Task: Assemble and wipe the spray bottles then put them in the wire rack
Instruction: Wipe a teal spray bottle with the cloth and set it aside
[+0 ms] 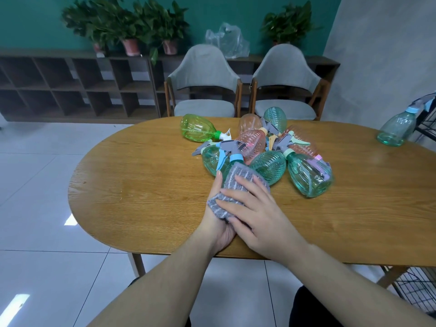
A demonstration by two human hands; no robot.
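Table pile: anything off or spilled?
No spill shows. The bottles lie tipped in a loose heap, and the green bottle lies apart on its side. One teal bottle stands alone at the far right edge, beside the wire rack.

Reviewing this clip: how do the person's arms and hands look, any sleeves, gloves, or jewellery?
Both forearms are bare to the frame's bottom edge: no sleeves visible. The left hand and right hand wear no gloves, and no rings, watch or bracelet show. Fingernails look short and unpainted.
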